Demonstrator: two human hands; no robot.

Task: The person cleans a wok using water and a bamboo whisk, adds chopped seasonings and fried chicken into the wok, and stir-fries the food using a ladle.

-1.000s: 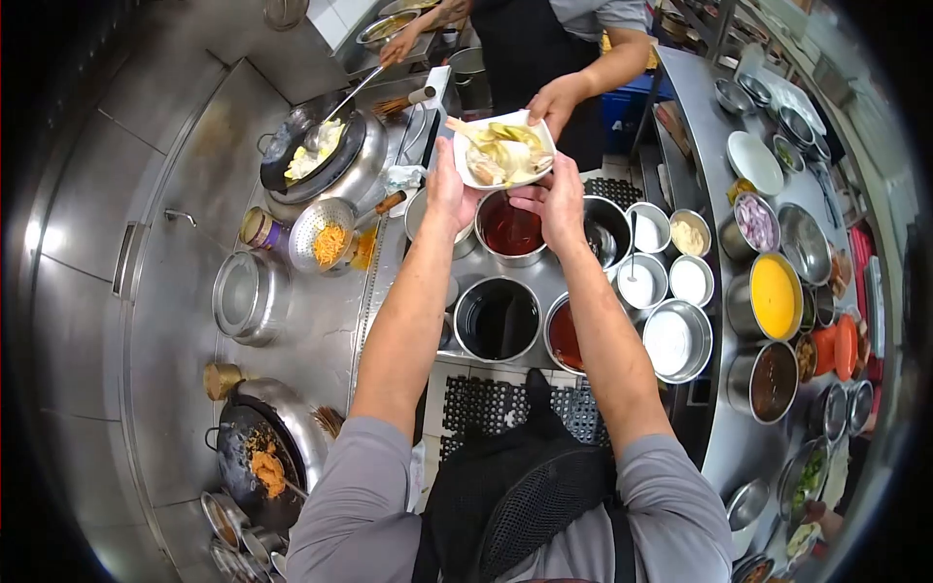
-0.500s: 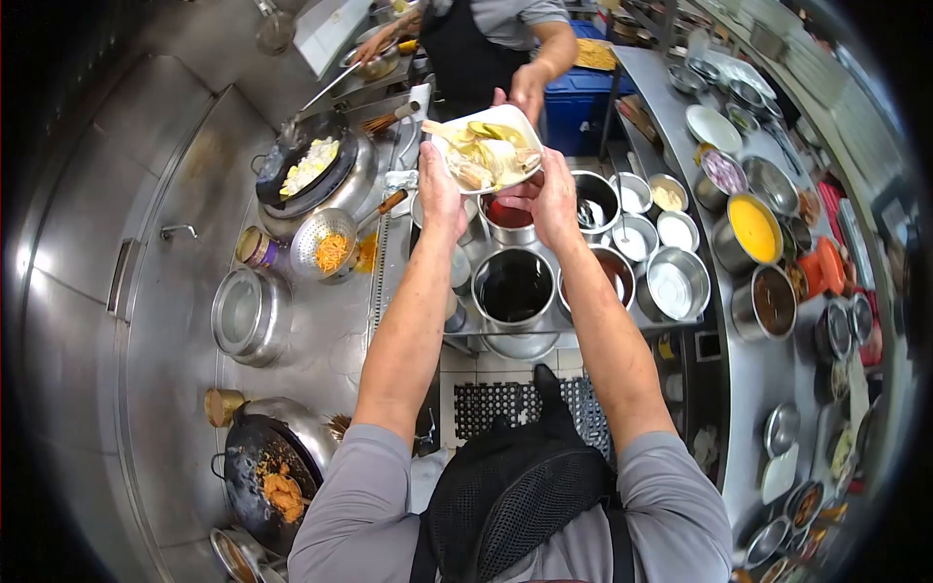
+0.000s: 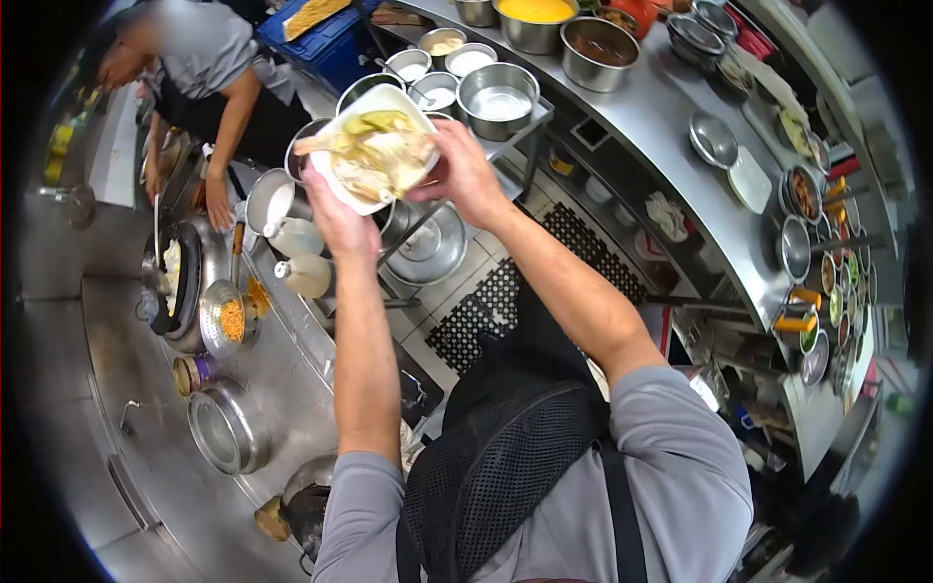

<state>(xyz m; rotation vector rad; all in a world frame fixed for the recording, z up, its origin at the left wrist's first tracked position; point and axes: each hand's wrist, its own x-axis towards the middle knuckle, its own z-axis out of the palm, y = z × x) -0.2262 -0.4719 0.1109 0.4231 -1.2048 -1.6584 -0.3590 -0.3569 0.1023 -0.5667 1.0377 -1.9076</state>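
My left hand point(image 3: 342, 222) and my right hand point(image 3: 468, 173) hold a squarish white dish point(image 3: 387, 95) between them, gripping it from opposite sides. The dish is tilted toward me. Pale, meat-like pieces of food point(image 3: 394, 160) lie in it with yellow-green pieces on top. Some fingers of both hands are hidden beneath the dish. Metal pots stand just beyond and under it, among them a wide one point(image 3: 498, 95). Close to my left wrist are two pale plastic bottles point(image 3: 303, 276).
At upper left a co-worker point(image 3: 209, 68) leans by a wok point(image 3: 173, 282). A strainer point(image 3: 229, 316) with orange shreds rests on the steel counter. To the right runs a steel counter point(image 3: 671, 126) with pots and bowls. A black perforated mat point(image 3: 486, 309) covers part of the tiled floor.
My view and body have turned right, and the dish has come along in both hands. The co-worker's hand, near the dish before, is now lower and apart from it, beside the wok.
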